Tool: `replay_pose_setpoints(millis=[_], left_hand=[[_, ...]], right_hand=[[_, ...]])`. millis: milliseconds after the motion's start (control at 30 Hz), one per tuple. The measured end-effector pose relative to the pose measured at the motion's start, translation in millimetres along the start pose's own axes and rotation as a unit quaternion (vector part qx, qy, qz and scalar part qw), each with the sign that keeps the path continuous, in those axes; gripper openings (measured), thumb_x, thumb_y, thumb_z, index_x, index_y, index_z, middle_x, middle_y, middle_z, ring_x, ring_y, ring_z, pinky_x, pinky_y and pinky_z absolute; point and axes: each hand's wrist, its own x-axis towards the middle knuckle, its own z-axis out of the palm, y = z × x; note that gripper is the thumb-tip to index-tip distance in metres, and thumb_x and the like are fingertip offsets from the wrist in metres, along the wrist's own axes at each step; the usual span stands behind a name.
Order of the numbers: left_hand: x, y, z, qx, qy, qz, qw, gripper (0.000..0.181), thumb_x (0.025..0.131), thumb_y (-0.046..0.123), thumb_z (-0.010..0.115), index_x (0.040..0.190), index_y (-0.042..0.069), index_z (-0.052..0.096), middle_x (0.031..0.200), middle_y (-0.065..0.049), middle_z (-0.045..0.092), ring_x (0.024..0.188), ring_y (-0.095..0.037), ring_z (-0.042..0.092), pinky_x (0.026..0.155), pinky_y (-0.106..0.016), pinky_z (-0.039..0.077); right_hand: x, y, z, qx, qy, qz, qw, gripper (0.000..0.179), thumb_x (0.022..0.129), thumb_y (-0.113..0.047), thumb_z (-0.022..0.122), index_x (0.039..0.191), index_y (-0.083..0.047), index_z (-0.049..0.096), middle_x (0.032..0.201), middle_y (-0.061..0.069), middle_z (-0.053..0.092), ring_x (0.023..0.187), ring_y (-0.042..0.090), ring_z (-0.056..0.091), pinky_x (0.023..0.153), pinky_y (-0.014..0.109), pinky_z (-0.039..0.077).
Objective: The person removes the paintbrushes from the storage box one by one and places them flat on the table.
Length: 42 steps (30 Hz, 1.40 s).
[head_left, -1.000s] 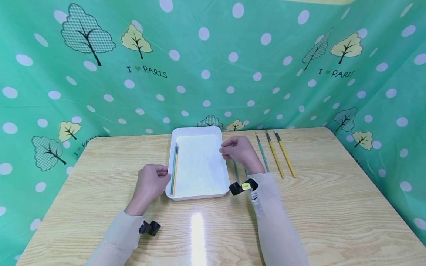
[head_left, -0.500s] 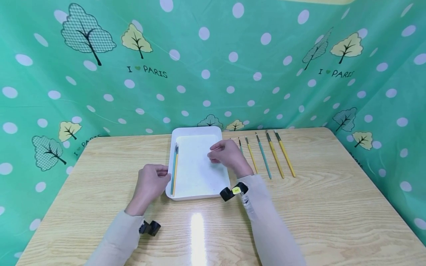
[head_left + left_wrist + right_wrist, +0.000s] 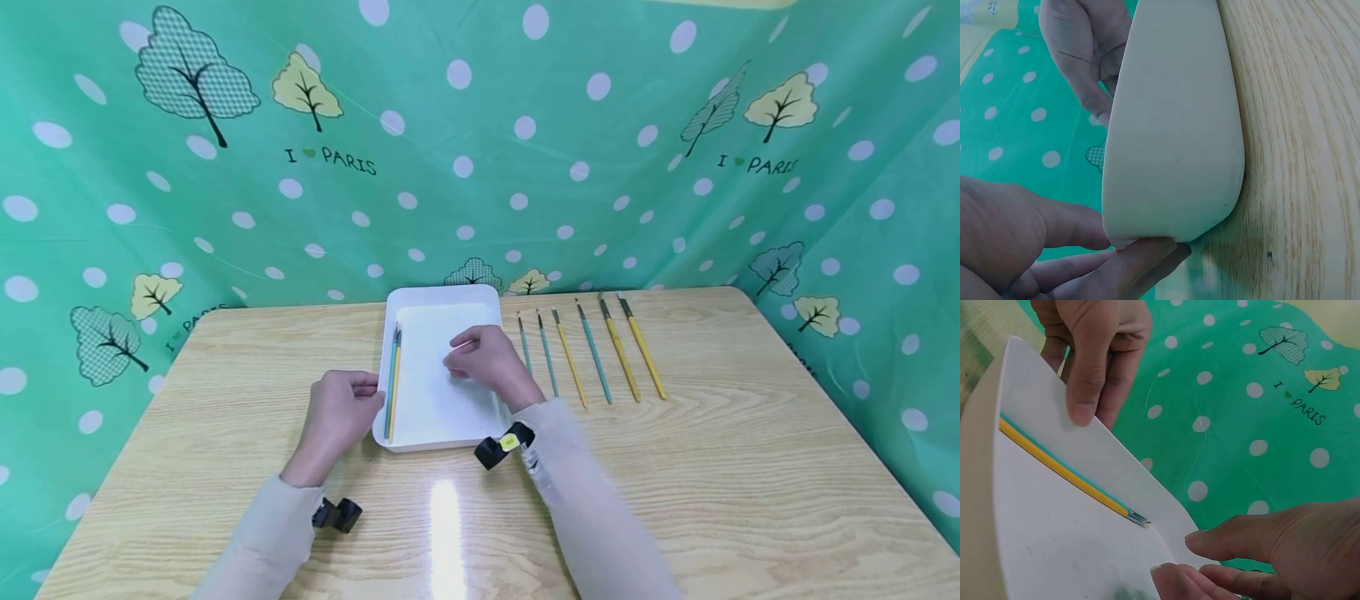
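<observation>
My left hand (image 3: 337,425) pinches the left wall of a white rectangular tray (image 3: 431,421), thumb at the rim and fingers outside it, as the left wrist view shows. Inside, along that same wall, lie a teal paintbrush (image 3: 390,396) and a yellow paintbrush (image 3: 397,383) side by side, bristles toward the far end. Over the right half of the tray hovers my right hand (image 3: 487,362), fingers loosely bent. In the right wrist view its thumb (image 3: 1229,540) and fingers are apart, with nothing seen between them.
Right of the tray, several more paintbrushes lie in a row on the wooden table (image 3: 735,467), from a thin teal brush (image 3: 548,358) to a thicker yellow brush (image 3: 642,350). A green dotted curtain (image 3: 480,150) hangs close behind the table's back edge.
My right hand has moved left from the tray's right rim to above its inside, uncovering the nearest brushes in the row. My left hand has kept its place.
</observation>
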Motion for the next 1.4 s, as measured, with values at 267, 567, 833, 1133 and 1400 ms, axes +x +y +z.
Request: replay_pose_setpoints(millis=[267,567,833,1133,1400], left_hand=[[-0.6,1.4,-0.7,0.001,0.0,0.004,1.0,0.031,0.095,0.007,0.062,0.121,-0.009,0.069,0.11,-0.026,0.074,0.098,-0.033,0.074,0.076,-0.035,0.064],[-1.0,4.2,-0.6,0.002,0.005,0.013,0.9999,0.03,0.094,0.006,0.062,0.119,-0.009,0.07,0.108,-0.025,0.075,0.097,-0.032,0.075,0.078,-0.035,0.064],[-1.3,4.9,-0.3,-0.001,0.018,0.026,0.9995,0.03,0.094,0.007,0.062,0.118,-0.009,0.07,0.108,-0.025,0.075,0.098,-0.032,0.075,0.079,-0.035,0.064],[-3.8,8.0,0.3,-0.005,0.026,0.033,0.9991,0.029,0.094,0.007,0.063,0.117,-0.008,0.071,0.107,-0.025,0.076,0.1,-0.033,0.075,0.081,-0.036,0.064],[-4.9,8.1,1.0,-0.003,0.031,0.033,0.999,0.029,0.094,0.007,0.062,0.117,-0.009,0.071,0.107,-0.025,0.076,0.099,-0.033,0.075,0.079,-0.035,0.064]], right_hand=[[0.4,3,26,-0.02,0.001,0.002,0.9998,0.028,0.089,-0.012,0.077,0.115,-0.004,0.069,0.093,0.005,0.075,0.078,0.016,0.074,0.073,0.028,0.059],[-2.6,2,33,-0.031,0.002,-0.001,0.9995,0.021,0.089,-0.011,0.077,0.108,-0.004,0.071,0.088,0.005,0.075,0.076,0.015,0.074,0.072,0.027,0.059],[-2.8,2,34,-0.038,-0.009,-0.009,0.9992,0.021,0.088,-0.012,0.078,0.107,-0.004,0.071,0.088,0.004,0.073,0.075,0.014,0.073,0.07,0.025,0.057],[-2.7,2,33,-0.043,-0.007,-0.006,0.999,0.027,0.087,-0.015,0.08,0.11,-0.005,0.071,0.09,0.005,0.072,0.075,0.014,0.072,0.071,0.026,0.057],[-0.7,4,39,-0.065,0.004,-0.022,0.9977,0.037,0.084,-0.023,0.084,0.112,-0.004,0.07,0.091,0.004,0.071,0.074,0.013,0.069,0.069,0.025,0.054]])
